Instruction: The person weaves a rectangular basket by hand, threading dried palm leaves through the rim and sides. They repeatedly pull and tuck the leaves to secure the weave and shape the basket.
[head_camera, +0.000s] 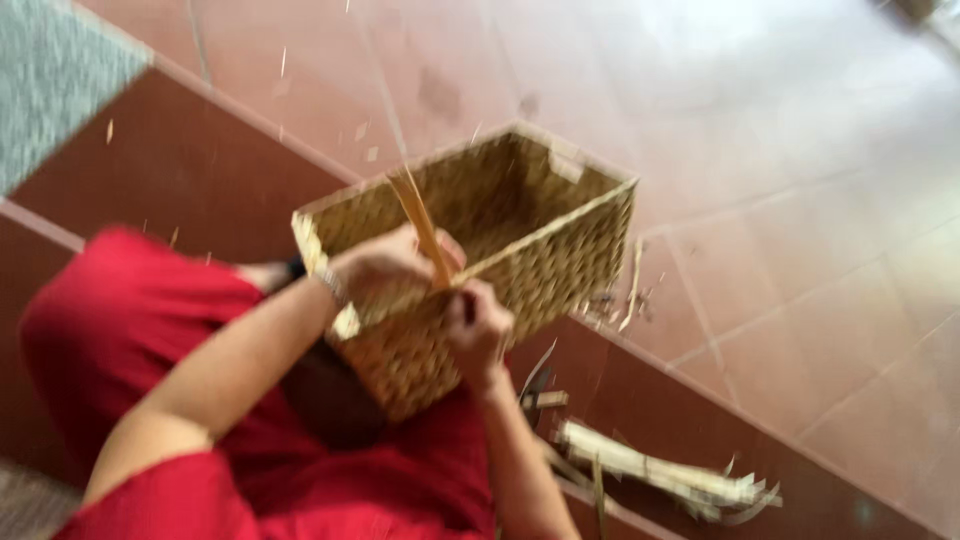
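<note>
A rectangular woven basket (480, 250) of pale straw-coloured fibre rests tilted on the person's lap, over red cloth (150, 330), its open mouth turned up and away. Its inside looks bare as far as the blur allows; only the woven walls and bottom show. A flat tan strip (425, 230) stands up from the near rim, slanting toward the basket's far-left corner.

The left hand (385, 268) lies over the near rim, fingers curled down around the edge just left of the strip, gripping the basket. Its forearm comes in from the lower left, with a bracelet (330, 285) at the wrist. The right hand (478, 330) sits just below the rim against the near wall, clenched, its fingers pinched at the foot of the strip; the blur hides the exact hold. Its forearm rises from the bottom edge.

A bundle of loose strips (660, 475) lies on the dark red step (180, 160) to the right, well apart from the hands. Small scraps (615, 300) lie on the tiled floor (800, 200) beside the basket.
</note>
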